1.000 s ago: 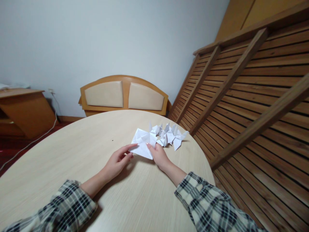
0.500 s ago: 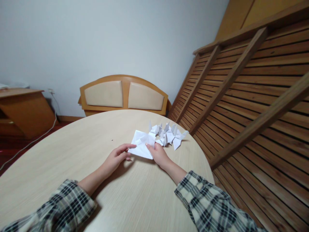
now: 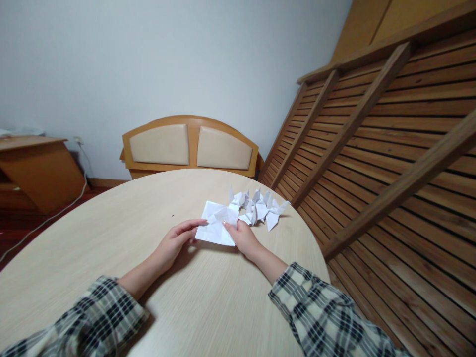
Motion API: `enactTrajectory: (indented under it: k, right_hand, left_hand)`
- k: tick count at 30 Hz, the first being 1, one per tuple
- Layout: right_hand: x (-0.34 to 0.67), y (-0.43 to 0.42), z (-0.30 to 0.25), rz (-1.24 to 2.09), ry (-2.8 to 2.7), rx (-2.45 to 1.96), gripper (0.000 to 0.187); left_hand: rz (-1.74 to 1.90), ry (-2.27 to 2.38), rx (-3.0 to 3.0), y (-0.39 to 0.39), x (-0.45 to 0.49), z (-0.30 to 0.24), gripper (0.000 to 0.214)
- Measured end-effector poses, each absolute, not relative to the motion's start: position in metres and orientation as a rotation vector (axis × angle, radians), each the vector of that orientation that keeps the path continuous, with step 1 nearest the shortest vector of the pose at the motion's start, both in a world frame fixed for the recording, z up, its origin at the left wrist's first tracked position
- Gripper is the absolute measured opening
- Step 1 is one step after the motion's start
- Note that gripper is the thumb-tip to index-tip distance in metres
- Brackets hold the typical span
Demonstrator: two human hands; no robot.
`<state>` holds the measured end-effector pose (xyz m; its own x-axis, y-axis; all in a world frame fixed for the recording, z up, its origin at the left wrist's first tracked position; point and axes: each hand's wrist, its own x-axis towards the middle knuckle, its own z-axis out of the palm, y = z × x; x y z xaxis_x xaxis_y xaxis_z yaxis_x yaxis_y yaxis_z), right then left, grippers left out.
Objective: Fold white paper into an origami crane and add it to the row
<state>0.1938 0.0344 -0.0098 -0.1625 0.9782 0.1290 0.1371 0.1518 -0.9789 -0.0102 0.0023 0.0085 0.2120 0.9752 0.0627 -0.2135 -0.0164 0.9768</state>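
A creased white sheet of paper (image 3: 215,232), roughly square, is held a little above the table between both hands. My left hand (image 3: 177,240) grips its left edge, thumb on top and the other fingers partly hidden beneath. On the right edge, my right hand (image 3: 244,237) pinches the sheet with the thumb lying on its upper face; the fingers underneath are hidden. Just beyond my right hand, several folded white paper cranes (image 3: 273,214) stand close together on the table.
The round pale wooden table (image 3: 111,228) carries a tiny dark speck left of the paper. Behind it stands a padded headboard (image 3: 159,144). A slatted wooden frame (image 3: 372,163) leans along the right side. At far left is a wooden desk (image 3: 40,173) with a white cable.
The left part of the paper has shifted slightly left and down, and my left hand has moved a little left with it. My right hand and the cranes stay nearly in place.
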Motion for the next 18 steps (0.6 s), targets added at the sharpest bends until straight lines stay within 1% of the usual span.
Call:
enactTrajectory:
  k: [9,14,18]
  right_hand:
    - [0.190,0.030,-0.007,1.398,-1.309,-0.982,0.041]
    - [0.189,0.025,-0.002,1.459,-1.267,-0.924,0.039]
    - [0.189,0.025,-0.003,1.483,-1.232,-0.918,0.041]
  left_hand:
    - [1.119,0.735,0.962,0.002,-0.010,0.004,0.030]
    - [1.109,0.689,0.936,0.002,-0.009,0.004,0.029]
    - [1.101,0.685,0.935,0.000,-0.008,0.007,0.030]
